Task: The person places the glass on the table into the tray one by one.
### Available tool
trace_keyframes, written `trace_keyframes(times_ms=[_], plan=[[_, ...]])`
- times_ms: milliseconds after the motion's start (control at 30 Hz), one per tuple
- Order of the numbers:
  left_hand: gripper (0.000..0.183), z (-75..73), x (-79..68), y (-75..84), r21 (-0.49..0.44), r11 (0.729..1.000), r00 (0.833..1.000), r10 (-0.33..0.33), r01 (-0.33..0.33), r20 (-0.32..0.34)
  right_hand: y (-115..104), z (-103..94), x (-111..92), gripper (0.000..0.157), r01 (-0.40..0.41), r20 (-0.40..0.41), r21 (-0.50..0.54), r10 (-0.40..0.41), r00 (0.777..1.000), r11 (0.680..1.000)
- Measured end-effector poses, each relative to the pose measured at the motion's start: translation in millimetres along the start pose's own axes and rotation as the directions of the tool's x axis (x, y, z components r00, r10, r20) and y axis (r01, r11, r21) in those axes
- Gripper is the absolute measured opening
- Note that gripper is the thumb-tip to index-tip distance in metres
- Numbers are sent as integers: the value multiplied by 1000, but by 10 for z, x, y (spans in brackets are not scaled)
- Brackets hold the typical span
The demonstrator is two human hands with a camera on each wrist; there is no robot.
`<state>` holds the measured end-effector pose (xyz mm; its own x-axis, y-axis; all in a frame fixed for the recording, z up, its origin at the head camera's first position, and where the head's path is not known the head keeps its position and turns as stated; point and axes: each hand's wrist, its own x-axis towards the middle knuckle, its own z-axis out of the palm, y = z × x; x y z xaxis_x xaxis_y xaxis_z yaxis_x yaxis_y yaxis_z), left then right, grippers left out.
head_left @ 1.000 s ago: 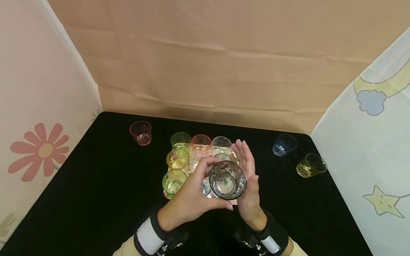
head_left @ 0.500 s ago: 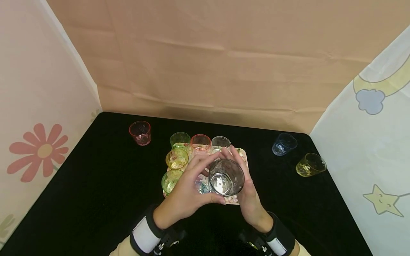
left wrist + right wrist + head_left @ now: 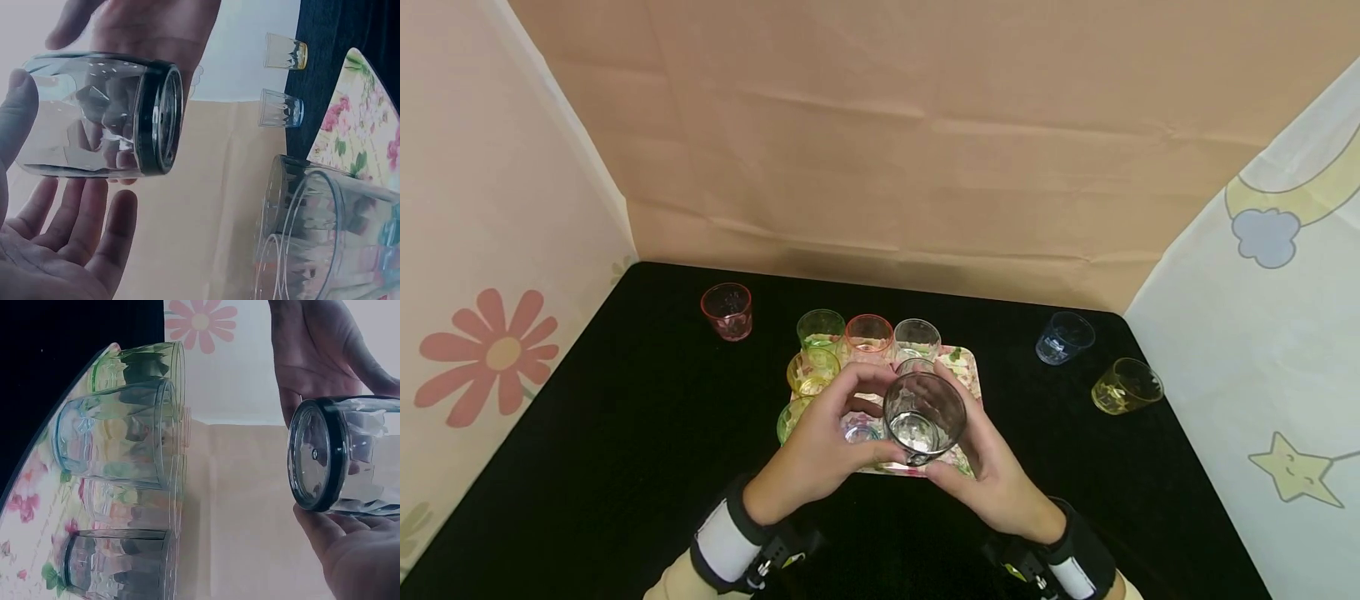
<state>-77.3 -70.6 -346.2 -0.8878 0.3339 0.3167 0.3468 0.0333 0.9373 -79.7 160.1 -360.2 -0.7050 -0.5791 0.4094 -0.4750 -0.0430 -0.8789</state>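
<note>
A smoky grey drinking glass (image 3: 922, 400) is held up above the front of a floral tray (image 3: 966, 367), its mouth tilted toward the head camera. My left hand (image 3: 820, 446) grips its left side, thumb in front and fingers behind. On the other side my right hand (image 3: 1000, 475) curves round it, thumb near the base. In the left wrist view the thick dark base of the glass (image 3: 94, 119) faces the standing glasses. Beyond my hands, green (image 3: 822, 329), red-rimmed (image 3: 870, 333), clear (image 3: 917, 335) and yellow (image 3: 814, 371) glasses stand on the tray. Left fingers partly hide a blue glass (image 3: 861, 431).
Off the tray, a red glass (image 3: 727, 312) stands at the back left of the black table (image 3: 625, 433). A blue glass (image 3: 1065, 337) and a yellow glass (image 3: 1127, 386) are at the right. Another grey glass (image 3: 119, 562) shows on the tray in the right wrist view.
The right hand's fingers, straight up along the glass a second ago, have come down and curved round it. The glass has shifted slightly left and its base has swung nearer; the right wrist moved outward.
</note>
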Motion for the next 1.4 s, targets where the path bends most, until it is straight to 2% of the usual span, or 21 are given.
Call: trace_keyframes(times_ms=[133, 367, 533, 633, 700, 767, 833, 933, 1000, 1100, 1167, 1200, 1267, 1400], plan=[[67, -37, 0, -28, 3, 1000, 1000, 17, -17, 23, 13, 13, 2, 76, -31, -41, -10, 31, 999, 999], [66, -104, 17, -54, 24, 999, 996, 24, -26, 86, 52, 26, -11, 83, -30, -82, 15, 32, 996, 999], [66, -141, 22, -75, 37, 998, 994, 42, -46, 101, 52, 29, -10, 83, -27, -90, 34, 30, 995, 999], [54, -195, 16, -96, 27, 998, 997, 56, -57, 59, 54, 23, -16, 83, -22, -104, 26, 25, 994, 999], [41, -258, 12, -114, 23, 998, 998, 60, -59, -13, 63, 13, -25, 83, -8, -113, 24, 11, 993, 1000], [28, -343, 13, -132, 29, 998, 991, 60, -57, -118, 71, 0, -40, 84, 5, -118, 27, -2, 993, 1000], [19, -451, 21, -160, 46, 998, 970, 52, -43, -235, 82, -15, -65, 84, 11, -123, 24, -8, 992, 1000], [16, -631, 31, -238, 74, 997, 922, 18, 12, -386, 92, -39, -120, 84, -19, -134, 11, 20, 991, 1000], [19, -744, 30, -318, 88, 993, 885, -30, 79, -465, 99, -54, -159, 83, -51, -145, 3, 51, 988, 999], [22, -874, 16, -467, 82, 976, 831, -127, 202, -542, 115, -75, -212, 83, -82, -156, -4, 81, 984, 997], [26, -927, 5, -566, 76, 955, 804, -198, 288, -560, 130, -87, -241, 83, -92, -163, -2, 90, 982, 996], [27, -946, -1, -615, 77, 942, 797, -231, 326, -559, 142, -93, -255, 84, -89, -165, -1, 87, 982, 996], [29, -972, -12, -709, 84, 915, 789, -290, 393, -541, 162, -100, -279, 83, -89, -171, 0, 87, 981, 996], [30, -1012, -38, -855, 114, 861, 788, -391, 496, -476, 211, -106, -327, 82, -73, -184, -1, 72, 980, 997]])
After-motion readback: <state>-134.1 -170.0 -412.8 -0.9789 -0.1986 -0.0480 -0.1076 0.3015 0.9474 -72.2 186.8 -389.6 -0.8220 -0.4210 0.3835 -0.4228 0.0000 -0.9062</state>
